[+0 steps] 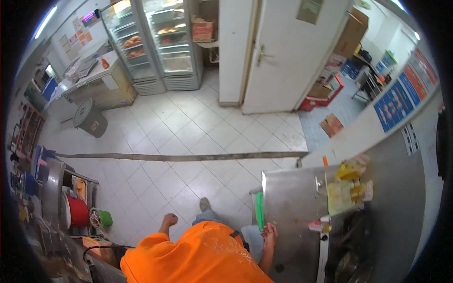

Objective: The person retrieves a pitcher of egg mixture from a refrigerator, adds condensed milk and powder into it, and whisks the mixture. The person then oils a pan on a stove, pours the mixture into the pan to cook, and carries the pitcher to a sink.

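- Floor of white tiles point(188, 134) lies under my curled left hand point(170, 219).
- Silver metal worktop point(295, 203) and green plastic rim point(259, 211) are beside my half-curled right hand point(269, 232).
- I can't tell either's hold.

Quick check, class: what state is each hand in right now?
Left hand: fingers look curled, nothing seen in it; a grip cannot be told.
Right hand: at the edge of the steel counter; open or closed cannot be told.

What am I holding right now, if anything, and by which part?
That can't be told. No object shows in your left hand; your right hand is by the steel counter, near the green item, but no hold is clear.
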The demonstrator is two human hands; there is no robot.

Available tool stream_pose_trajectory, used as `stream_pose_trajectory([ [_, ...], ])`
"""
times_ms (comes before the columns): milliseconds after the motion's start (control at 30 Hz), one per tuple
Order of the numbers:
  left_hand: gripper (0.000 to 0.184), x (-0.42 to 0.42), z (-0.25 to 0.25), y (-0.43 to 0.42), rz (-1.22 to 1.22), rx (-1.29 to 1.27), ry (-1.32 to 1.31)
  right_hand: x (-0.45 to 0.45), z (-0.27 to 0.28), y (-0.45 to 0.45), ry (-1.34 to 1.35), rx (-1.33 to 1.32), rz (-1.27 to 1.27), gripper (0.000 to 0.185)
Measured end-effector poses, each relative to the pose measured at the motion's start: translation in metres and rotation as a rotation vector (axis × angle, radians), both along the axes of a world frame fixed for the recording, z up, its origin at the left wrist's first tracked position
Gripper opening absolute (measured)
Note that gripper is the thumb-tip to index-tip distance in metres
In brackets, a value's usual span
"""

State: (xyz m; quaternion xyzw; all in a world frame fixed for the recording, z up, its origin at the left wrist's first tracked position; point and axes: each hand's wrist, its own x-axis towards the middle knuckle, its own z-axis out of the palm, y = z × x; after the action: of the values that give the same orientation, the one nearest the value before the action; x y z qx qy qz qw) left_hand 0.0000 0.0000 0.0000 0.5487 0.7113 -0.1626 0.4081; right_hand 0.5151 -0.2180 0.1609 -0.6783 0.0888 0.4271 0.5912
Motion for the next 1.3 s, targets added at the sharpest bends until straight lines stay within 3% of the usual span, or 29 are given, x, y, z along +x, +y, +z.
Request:
stream_pose_trajectory([
  [33, 0.037, 0.014, 0.0, -0.002, 0.061, 0.066, -0.062, 0.01, -0.002, 0.019, -0.022, 0.005, 0.075, 0.027],
  [100, 0.035, 0.019, 0.009, 0.033, -0.142, -0.019, -0.149, -0.005, -0.004, 0.088, -0.078, -0.07, 0.174, 0.024],
  [167, 0.034, 0.011, 0.036, 0.103, -0.12, -0.032, -0.283, -0.005, -0.043, 0.172, -0.076, -0.025, 0.239, 0.023],
  [300, 0.035, -0.014, 0.064, 0.236, -0.033, 0.105, -0.349, -0.024, -0.057, 0.324, -0.039, -0.017, 0.3, 0.02],
  [433, 0.031, -0.023, 0.097, 0.356, 0.012, 0.293, -0.37, -0.029, -0.077, 0.418, -0.358, -0.075, 0.803, 0.017],
  [467, 0.029, -0.022, 0.113, 0.381, 0.017, 0.349, -0.362, -0.017, -0.118, 0.433, -0.32, -0.156, 0.857, 0.016],
  [600, 0.026, -0.022, 0.158, 0.482, 0.376, 0.177, -0.459, -0.018, -0.126, 0.549, -0.214, -0.354, 0.962, 0.02],
  [700, 0.029, -0.048, 0.092, 0.524, 0.406, 0.391, -0.394, -0.013, -0.15, 0.678, -0.234, -0.364, 0.988, 0.021],
  [733, 0.032, -0.058, 0.064, 0.53, 0.391, 0.437, -0.35, -0.009, -0.163, 0.726, -0.299, -0.299, 1.005, 0.022],
  [767, 0.034, -0.069, 0.036, 0.525, 0.376, 0.468, -0.303, 0.008, -0.219, 0.774, -0.512, -0.284, 1.129, 0.022],
  [800, 0.037, -0.081, 0.002, 0.512, 0.384, 0.317, -0.237, 0.013, -0.271, 0.827, -1.44, -0.186, 1.34, 0.026],
  [833, 0.039, -0.092, -0.014, 0.518, 0.388, 0.18, -0.171, -0.004, -0.251, 0.905, -0.923, -0.284, 1.288, 0.034],
  [867, 0.042, -0.094, -0.005, 0.522, 0.433, 0.125, -0.171, -0.028, -0.209, 0.973, -1.237, -0.204, 1.414, 0.04],
  [933, 0.045, -0.094, 0.008, 0.517, 0.61, 0.093, -0.165, -0.081, -0.163, 1.112, -1.203, 0.014, 1.255, 0.042],
  [967, 0.045, -0.093, 0.017, 0.519, 0.709, 0.08, -0.176, -0.108, -0.141, 1.185, -1.118, 0.067, 1.353, 0.04],
  [1000, 0.044, -0.091, 0.023, 0.529, 0.781, 0.068, -0.186, -0.142, -0.116, 1.25, -1.211, 0.283, 1.287, 0.037],
  [1033, 0.044, -0.09, 0.027, 0.539, 0.843, 0.06, -0.195, -0.176, -0.093, 1.314, -1.217, 0.312, 1.272, 0.035],
  [1100, 0.042, -0.09, 0.026, 0.574, 0.921, 0.05, -0.215, -0.253, -0.007, 1.414, -1.07, 0.45, 1.248, 0.033],
  [1133, 0.042, -0.093, 0.023, 0.596, 0.942, 0.047, -0.225, -0.282, -0.011, 1.475, -0.935, 0.58, 1.289, 0.033],
  [1167, 0.041, -0.097, 0.018, 0.62, 0.957, 0.045, -0.237, -0.319, 0.027, 1.508, -0.945, 0.67, 1.254, 0.033],
  [1200, 0.041, -0.102, 0.01, 0.65, 0.962, 0.046, -0.246, -0.351, 0.051, 1.548, -1.12, 0.695, 1.283, 0.033],
  [1267, 0.04, -0.126, -0.003, 0.712, 0.954, 0.058, -0.268, -0.412, 0.116, 1.604, -0.859, 0.801, 1.301, 0.042],
  [1300, 0.039, -0.142, -0.009, 0.744, 0.942, 0.061, -0.272, -0.438, 0.136, 1.64, -0.91, 0.789, 1.295, 0.052],
])
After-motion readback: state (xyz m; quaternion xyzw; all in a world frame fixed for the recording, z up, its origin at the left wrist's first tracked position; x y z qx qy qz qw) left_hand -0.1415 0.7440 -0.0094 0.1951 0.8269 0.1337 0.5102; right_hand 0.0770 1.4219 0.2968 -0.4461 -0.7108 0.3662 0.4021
